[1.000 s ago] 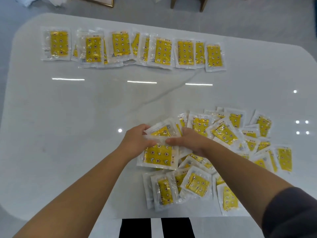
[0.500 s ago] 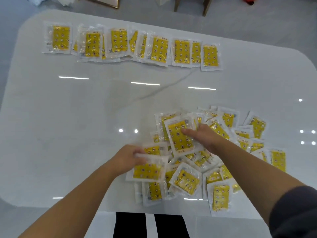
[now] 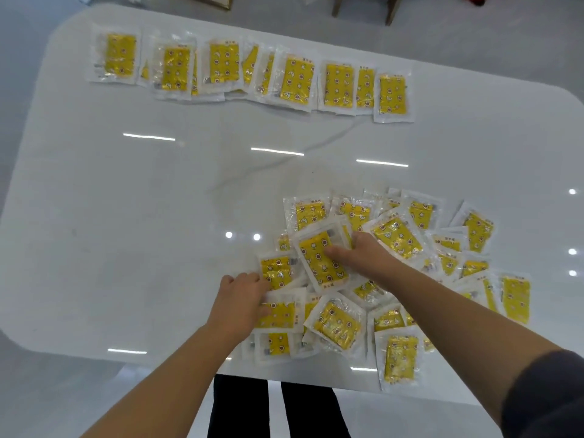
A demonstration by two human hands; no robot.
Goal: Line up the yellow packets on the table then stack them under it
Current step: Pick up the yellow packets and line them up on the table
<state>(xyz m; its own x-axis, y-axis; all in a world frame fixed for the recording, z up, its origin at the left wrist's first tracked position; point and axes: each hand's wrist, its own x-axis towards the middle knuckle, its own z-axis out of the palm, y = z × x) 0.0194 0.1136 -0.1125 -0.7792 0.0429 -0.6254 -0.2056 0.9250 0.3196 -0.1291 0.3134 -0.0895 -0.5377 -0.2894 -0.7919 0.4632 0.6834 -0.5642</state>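
Picking from pile (image 3: 398,238): right hand (image 3: 366,256) pinches top packet (image 3: 316,267), left hand (image 3: 241,300) grips lower packet (image 3: 281,314). Lift clear, extend far row (image 3: 297,80), avoid overlap imo.

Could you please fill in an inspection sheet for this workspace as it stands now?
Surface: glossy white table, faint grey vein.
Job's things: row of yellow packets along the far edge, partly overlapping; loose pile at the near right.
Clutter: nothing seen.
Hands: left hand grips a near packet; right hand pinches a tilted packet atop the pile.
Cables: nothing seen.
Surroundings: grey floor, wooden legs beyond the table.
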